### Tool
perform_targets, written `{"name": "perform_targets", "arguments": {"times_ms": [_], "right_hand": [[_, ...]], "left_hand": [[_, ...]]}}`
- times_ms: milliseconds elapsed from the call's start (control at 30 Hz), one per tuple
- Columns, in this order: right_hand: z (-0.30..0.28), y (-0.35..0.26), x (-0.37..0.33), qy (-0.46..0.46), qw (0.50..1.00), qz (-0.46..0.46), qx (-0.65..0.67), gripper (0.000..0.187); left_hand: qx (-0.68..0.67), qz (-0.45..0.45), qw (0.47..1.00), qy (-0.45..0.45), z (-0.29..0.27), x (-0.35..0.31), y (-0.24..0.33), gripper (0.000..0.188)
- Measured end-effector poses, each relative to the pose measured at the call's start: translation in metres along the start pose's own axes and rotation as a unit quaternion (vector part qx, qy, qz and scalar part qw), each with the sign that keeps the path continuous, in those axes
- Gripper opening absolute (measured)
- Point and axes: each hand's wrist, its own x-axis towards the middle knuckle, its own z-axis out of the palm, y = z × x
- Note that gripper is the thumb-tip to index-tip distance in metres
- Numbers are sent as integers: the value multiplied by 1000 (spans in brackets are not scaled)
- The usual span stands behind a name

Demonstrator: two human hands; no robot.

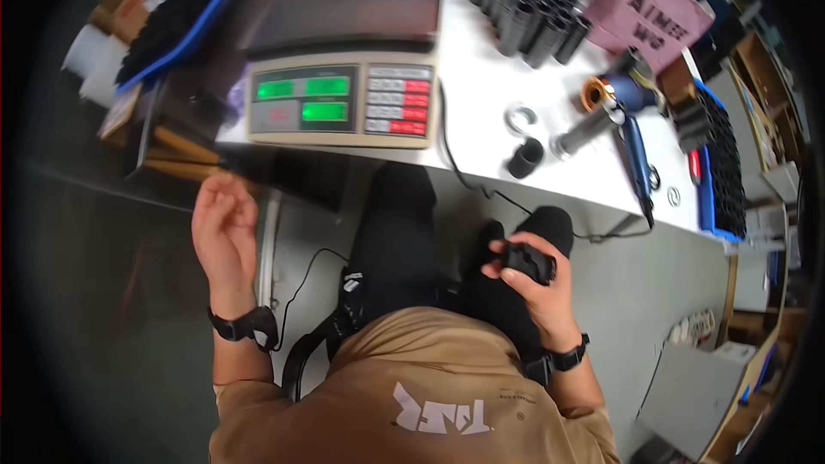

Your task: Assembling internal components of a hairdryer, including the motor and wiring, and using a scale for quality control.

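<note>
My right hand (541, 288) is closed around small, dark black pieces (528, 263), held above my right thigh. Their exact kind is hard to make out. My left hand (225, 228) is raised palm up at the left, below the table's front edge, with its fingers loosely bent and nothing visible in it. Ahead of it stands a counting scale (344, 142) with green-lit displays and a dark weighing plate (344, 4). On the white table (481, 90), nearest my right hand, are a short black cylinder (525, 157) and a metal ring (520, 119).
Many dark tubes (524, 17) stand upright at the back beside a pink bag (649, 13). A hair dryer (632, 137) and a silver tube (589, 129) lie to the right. Blue-edged trays with black contents flank the table; a black cable (460, 174) hangs off its front edge.
</note>
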Motion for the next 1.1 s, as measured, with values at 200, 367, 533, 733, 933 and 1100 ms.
{"name": "perform_targets", "arguments": {"times_ms": [200, 367, 533, 733, 933, 1100], "right_hand": [[7, -8, 1, -48, 998, 11, 35, 47], [9, -17, -9, -70, 994, 40, 78, 46], [10, -22, -13, -93, 987, 80, 109, 40], [9, -15, -15, -85, 993, 63, 49, 35], [11, -6, -13, -74, 996, 46, 19, 36], [18, -8, -16, -62, 998, 30, 5, 38]], "left_hand": [[165, -14, 951, -262, 99, -38, -67, 28], [284, 201, 836, -424, 169, -41, -98, 67], [259, 252, 799, -481, 191, -38, -125, 86], [276, 306, 754, -511, 202, -32, -136, 81], [283, 330, 727, -532, 207, -31, -146, 69], [256, 329, 752, -511, 207, -34, -153, 54]]}}
